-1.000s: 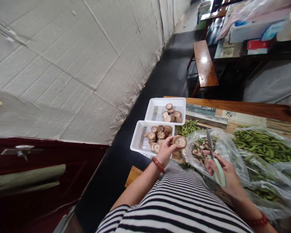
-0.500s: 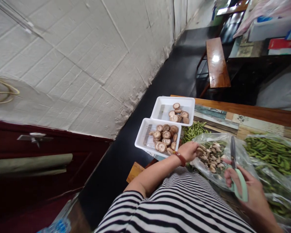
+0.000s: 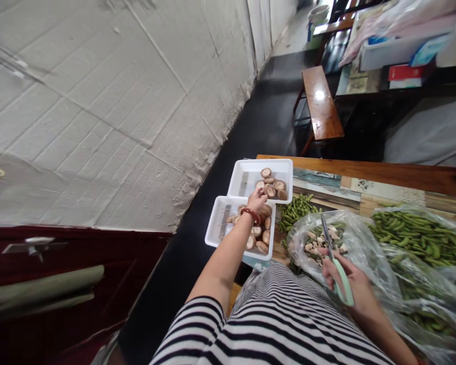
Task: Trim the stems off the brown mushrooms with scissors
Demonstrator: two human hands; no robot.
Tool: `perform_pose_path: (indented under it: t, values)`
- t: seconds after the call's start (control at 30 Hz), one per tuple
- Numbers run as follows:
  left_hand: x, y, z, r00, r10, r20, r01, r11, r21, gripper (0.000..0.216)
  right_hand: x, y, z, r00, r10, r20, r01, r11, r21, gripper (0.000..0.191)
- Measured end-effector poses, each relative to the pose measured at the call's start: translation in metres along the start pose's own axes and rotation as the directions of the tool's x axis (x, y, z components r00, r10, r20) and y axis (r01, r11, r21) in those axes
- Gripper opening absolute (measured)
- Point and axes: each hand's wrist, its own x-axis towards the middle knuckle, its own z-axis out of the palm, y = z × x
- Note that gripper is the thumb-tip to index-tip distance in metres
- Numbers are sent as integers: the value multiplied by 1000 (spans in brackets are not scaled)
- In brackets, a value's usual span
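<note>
My left hand, with a reddish bangle at the wrist, reaches over the near white tray to the edge of the far white tray. Its bent fingers are on a shiitake mushroom among several others there; the fingertips are partly hidden. More brown shiitake mushrooms lie in the near white tray, partly covered by my forearm. My right hand grips scissors with pale green handles, blades pointing up and away. Below the blades, a clear plastic bag holds pale cut mushroom pieces.
Loose green pods lie beside the trays, and a bag of green pods is at the right. A wooden bench stands beyond the wooden table edge. The white wall rises at the left.
My left hand has moved from the bag of cut pieces leftward and away to the far tray. My right hand with the scissors has shifted left over the bag. The whole view has turned slightly.
</note>
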Motion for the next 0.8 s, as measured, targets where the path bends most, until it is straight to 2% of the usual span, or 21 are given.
perform_pose_path:
  t: [0.17, 0.33, 0.47, 0.53, 0.7, 0.8]
  values:
    - [8, -18, -10, 998, -52, -41, 56, 994, 96, 30, 4, -1, 7, 1000, 22, 20, -22, 1000, 0, 46]
    - [-8, -50, -52, 996, -71, -51, 83, 944, 319, 24, 9, 5, 12, 999, 51, 3, -51, 999, 5, 57]
    - [-27, -69, -79, 999, -41, -14, 41, 828, 559, 13, 15, 10, 17, 995, 88, 43, -87, 996, -20, 61]
    - [-34, -73, -81, 1000, -22, 19, 4, 757, 653, 11, 16, 11, 21, 994, 89, 62, -86, 996, -37, 61]
    - [-42, -77, -65, 999, 22, 44, -48, 594, 803, 37, 13, 12, 28, 996, 58, 73, -53, 996, -68, 57]
    - [-44, -78, -59, 999, 35, 29, -43, 515, 856, 43, 11, 14, 28, 996, 49, 78, -42, 995, -91, 56]
